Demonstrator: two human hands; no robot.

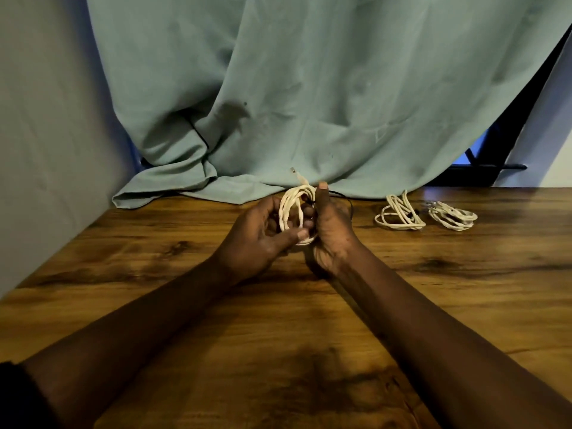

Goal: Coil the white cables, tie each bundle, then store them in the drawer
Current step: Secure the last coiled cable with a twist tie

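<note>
A coiled white cable (pixel 292 209) stands upright between both hands above the wooden table (pixel 154 289). My left hand (pixel 258 236) grips the coil's left and lower side. My right hand (pixel 332 230) pinches its right side, thumb up, where a thin black tie (pixel 343 196) loops out. The cable's plug end (pixel 297 174) sticks up past the coil. Two more white cable bundles lie on the table at the right: one bundle (pixel 399 213) and, further right, another bundle (pixel 453 216). No drawer is in view.
A teal curtain (pixel 309 88) hangs behind the table and bunches on its far edge at the left. A grey wall (pixel 46 150) borders the table's left side. A dark window frame (pixel 495 168) shows at the back right.
</note>
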